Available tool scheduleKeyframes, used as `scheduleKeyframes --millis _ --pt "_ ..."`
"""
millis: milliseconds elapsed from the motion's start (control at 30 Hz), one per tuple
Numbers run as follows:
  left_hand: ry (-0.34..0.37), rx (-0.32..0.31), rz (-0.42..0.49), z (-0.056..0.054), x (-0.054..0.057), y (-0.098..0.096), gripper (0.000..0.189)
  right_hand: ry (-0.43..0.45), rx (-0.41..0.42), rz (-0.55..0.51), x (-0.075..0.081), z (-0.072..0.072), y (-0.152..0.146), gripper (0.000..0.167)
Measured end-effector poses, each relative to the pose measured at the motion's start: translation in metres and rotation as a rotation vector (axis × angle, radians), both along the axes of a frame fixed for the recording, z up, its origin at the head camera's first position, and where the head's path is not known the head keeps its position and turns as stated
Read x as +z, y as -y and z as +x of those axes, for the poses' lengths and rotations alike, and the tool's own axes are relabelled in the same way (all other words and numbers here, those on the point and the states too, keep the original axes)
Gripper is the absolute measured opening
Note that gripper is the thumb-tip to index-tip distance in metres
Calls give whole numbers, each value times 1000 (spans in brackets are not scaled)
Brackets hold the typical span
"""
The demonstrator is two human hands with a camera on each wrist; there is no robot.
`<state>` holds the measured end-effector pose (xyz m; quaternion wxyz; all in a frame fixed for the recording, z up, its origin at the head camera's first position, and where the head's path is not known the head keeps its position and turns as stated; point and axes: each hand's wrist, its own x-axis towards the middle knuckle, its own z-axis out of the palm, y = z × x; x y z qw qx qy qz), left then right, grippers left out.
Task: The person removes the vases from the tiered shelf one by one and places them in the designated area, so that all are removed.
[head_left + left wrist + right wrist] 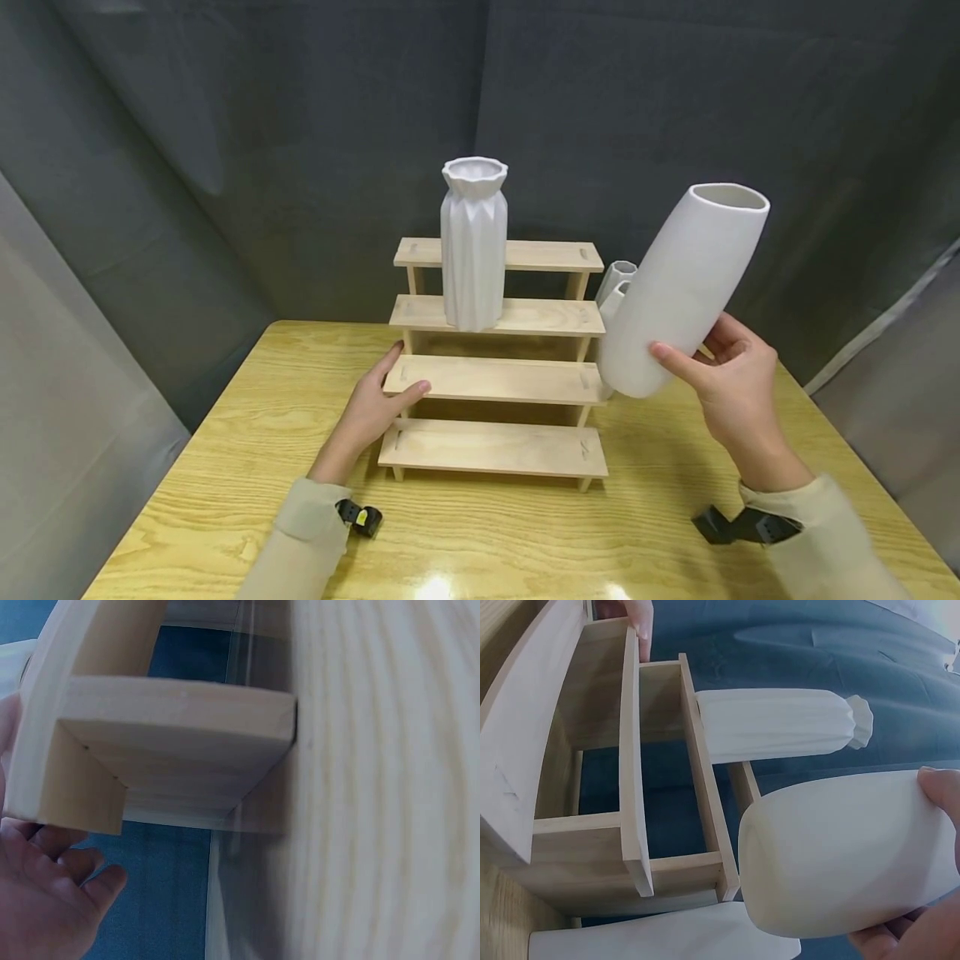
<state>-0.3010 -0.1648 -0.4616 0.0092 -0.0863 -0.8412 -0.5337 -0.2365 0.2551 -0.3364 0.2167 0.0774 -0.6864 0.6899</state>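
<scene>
My right hand (738, 387) grips a smooth white vase (686, 283) near its lower end, thumb in front and fingers behind. The vase is raised and tilted, its mouth leaning up to the right, beside a four-step wooden display stand (495, 379). At the stand's left side, my left hand (372, 406) holds the end of a middle step, thumb over the board; in the left wrist view curled fingers (71, 859) show beside the wood. A pleated white vase (475, 250) with a flared rim stands upright on the second step from the top.
Behind the raised vase, more white vases (617, 279) stand on the table to the right of the stand, partly hidden. The yellow wood-grain table (285, 400) carries the stand. A dark grey curtain (337, 125) hangs close behind it.
</scene>
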Motion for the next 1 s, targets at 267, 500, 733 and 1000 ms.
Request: scheduleKeyframes --millis 267,500,733,1000 --pt "-13 -4 8 -1 -2 1 96 13 -28 13 -3 4 -5 67" --pt "-10 -4 6 0 0 0 96 34 -59 37 -5 6 -9 66" --pt "-8 1 1 1 0 -1 97 22 -58 12 -9 7 -15 66" --pt "-7 -5 0 -1 -1 0 99 34 -72 -1 -16 5 -26 66"
